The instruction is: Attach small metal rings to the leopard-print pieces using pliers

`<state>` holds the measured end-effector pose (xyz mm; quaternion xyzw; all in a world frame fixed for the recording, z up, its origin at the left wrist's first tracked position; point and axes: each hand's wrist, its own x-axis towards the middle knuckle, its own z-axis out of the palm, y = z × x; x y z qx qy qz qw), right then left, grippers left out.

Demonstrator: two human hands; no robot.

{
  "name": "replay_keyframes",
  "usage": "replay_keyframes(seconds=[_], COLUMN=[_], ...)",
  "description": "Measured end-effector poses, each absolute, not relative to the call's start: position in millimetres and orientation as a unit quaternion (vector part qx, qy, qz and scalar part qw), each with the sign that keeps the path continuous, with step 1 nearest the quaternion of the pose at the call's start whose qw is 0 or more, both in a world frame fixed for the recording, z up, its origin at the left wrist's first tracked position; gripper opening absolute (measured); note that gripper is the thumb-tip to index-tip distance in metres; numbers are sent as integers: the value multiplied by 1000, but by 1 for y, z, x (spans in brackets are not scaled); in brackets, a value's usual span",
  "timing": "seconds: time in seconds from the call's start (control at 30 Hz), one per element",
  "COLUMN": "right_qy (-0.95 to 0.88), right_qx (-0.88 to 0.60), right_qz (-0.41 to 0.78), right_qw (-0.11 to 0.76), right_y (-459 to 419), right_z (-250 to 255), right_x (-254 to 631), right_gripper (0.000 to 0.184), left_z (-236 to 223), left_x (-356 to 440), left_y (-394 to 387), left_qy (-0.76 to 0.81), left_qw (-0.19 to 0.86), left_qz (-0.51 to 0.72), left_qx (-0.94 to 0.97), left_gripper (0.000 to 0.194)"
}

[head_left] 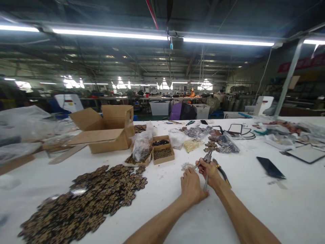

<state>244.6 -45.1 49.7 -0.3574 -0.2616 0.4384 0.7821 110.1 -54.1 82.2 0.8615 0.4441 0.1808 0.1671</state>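
Observation:
Grey metal pliers [206, 181] are between my two hands, jaws pointing up and away, handles spread apart. My right hand [210, 172] is closed around them just below the jaws. At the handle ends is my left hand [191, 187], its fingers curled at one handle and its thumb by the other. Whether a small part sits in the jaws, I cannot make out. Just beyond my left fingers lies a small pile of silvery bits [186, 166]. A second tool with yellow and black handles [223, 173] rests on the table, right beside my right hand.
Brown flower-shaped pieces [91, 200] spread over the table's left side. An open cardboard box [110, 140] stands behind them. Small boxes of metal bits [163, 154] and plastic bags [177, 138] sit mid-table. A black phone-like slab [270, 167] lies at right, near dark frames [308, 153].

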Motion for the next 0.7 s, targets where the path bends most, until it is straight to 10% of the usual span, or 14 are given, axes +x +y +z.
replay_keyframes(seconds=[0.7], right_qy=[-237], right_qx=[-293], right_qz=[569], right_qw=[731], right_y=[-39], right_z=[24], right_x=[223], right_gripper=[32], left_z=[42], left_x=[103], left_y=[-51], left_qy=[477], left_qw=[182], left_qz=[240], left_qx=[825], left_gripper=[83])
